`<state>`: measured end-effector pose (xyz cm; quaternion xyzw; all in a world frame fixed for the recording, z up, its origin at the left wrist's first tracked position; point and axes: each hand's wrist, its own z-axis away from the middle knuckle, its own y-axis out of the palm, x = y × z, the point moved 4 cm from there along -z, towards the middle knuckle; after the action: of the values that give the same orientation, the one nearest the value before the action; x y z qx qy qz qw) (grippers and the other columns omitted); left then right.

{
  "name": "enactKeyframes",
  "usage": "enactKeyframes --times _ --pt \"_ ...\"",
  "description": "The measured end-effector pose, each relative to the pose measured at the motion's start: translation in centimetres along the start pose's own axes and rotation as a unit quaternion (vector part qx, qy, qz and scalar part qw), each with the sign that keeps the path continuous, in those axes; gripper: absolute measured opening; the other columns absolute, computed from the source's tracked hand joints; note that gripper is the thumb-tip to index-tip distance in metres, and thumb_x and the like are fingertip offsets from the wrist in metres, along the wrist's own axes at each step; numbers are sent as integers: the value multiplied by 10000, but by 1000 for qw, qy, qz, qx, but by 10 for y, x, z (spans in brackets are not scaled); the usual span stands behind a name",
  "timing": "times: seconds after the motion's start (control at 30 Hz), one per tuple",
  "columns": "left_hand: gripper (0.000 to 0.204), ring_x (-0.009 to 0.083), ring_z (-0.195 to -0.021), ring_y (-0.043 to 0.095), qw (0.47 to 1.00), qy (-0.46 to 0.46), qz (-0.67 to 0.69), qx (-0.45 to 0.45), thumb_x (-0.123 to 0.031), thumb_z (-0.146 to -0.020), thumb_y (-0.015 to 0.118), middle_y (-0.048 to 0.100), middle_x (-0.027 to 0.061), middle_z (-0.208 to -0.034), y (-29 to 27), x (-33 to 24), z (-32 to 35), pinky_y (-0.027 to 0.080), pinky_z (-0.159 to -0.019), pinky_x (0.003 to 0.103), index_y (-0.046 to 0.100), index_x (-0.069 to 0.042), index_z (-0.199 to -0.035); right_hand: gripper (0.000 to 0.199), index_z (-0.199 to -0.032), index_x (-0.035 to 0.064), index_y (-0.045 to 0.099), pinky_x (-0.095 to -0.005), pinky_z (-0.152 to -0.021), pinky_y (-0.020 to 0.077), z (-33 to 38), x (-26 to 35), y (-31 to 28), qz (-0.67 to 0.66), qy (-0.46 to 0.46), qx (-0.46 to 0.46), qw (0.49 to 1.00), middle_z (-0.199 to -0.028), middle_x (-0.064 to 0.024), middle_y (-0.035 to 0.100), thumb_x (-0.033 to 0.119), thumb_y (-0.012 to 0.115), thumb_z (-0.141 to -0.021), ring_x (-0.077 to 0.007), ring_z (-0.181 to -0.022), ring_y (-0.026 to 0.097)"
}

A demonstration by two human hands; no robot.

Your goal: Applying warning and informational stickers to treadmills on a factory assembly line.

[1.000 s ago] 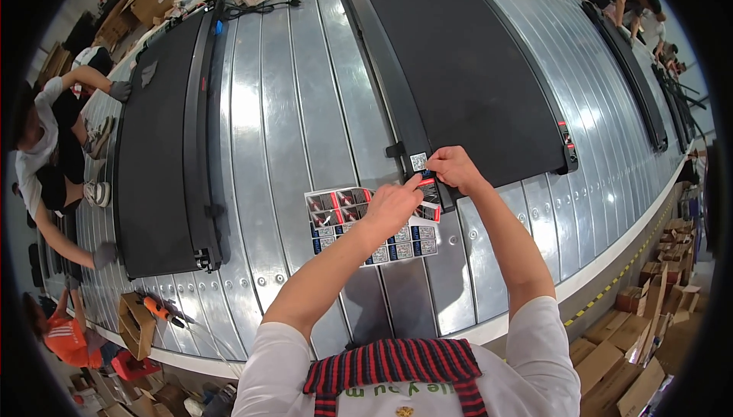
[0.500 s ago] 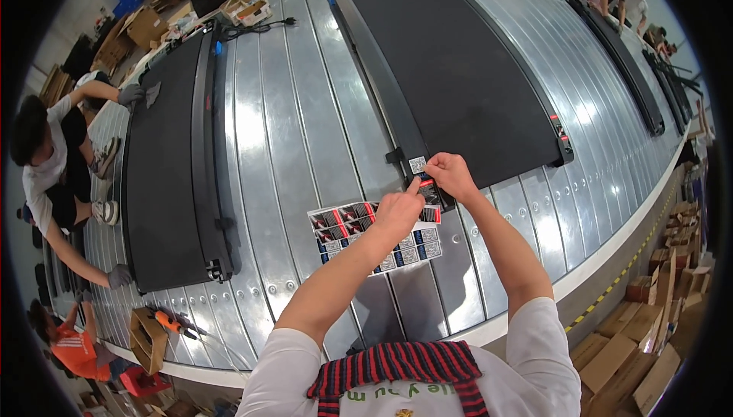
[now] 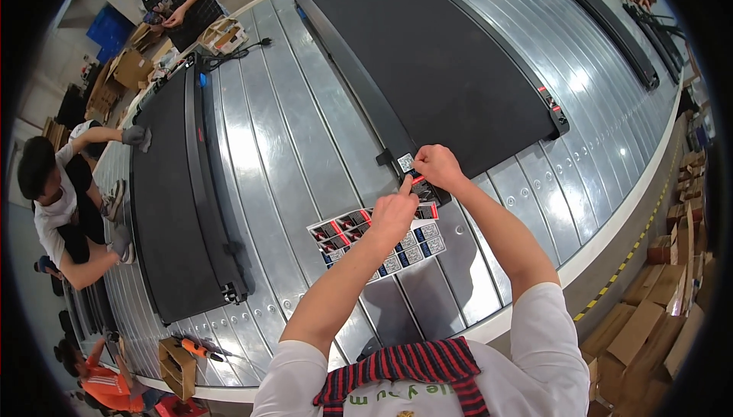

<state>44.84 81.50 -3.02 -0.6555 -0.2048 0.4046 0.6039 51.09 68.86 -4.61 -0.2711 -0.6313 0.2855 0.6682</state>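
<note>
The small code sticker [image 3: 405, 163] is near the middle of the frame, on the lower end of the black side rail [image 3: 353, 85] of a flat treadmill [image 3: 439, 58]. The right hand [image 3: 437, 164] is just right of it, finger and thumb nearly together at its edge; I cannot tell if they grip it. The left hand [image 3: 395, 215] is just below, pointing finger stretched out to the rail and other fingers curled in. I cannot tell if it holds anything.

The sticker looks thin and very light, so it should bend, crease or tear easily, and its back is probably sticky. A corner or edge seems the best place to pinch. The treadmill looks heavy and stiff, better held by its rails than its belt.

The belt is dull black and flat, and the rail looks smooth and hard. Under the left arm lie shiny red-and-black labels [image 3: 327, 232] and a sheet of code stickers [image 3: 418, 246]. The silvery metal table [image 3: 279, 123] has long straight seams and looks slippery.
</note>
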Motion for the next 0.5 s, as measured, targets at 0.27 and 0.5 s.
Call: enactKeyframes --times 0.27,0.5 --pt "63 308 -744 612 1000 -5 -8 -7 -47 -694 503 416 184 -1256 1 -4 1 493 -649 403 533 -3 -726 151 -736 47 615 -355 -565 454 8 -9 1 -122 -20 7 992 -621 -110 592 192 586 -706 -270 -604 583" --pt "79 285 -733 621 998 -6 -54 15 -48 -707 500 412 204 -1252 3 -7 -1 506 -625 370 553 -5 -746 153 -697 41 606 -352 -555 451 6 -6 0 -15 -20 -39 999 -623 -104 596 192 587 -707 -253 -598 585"
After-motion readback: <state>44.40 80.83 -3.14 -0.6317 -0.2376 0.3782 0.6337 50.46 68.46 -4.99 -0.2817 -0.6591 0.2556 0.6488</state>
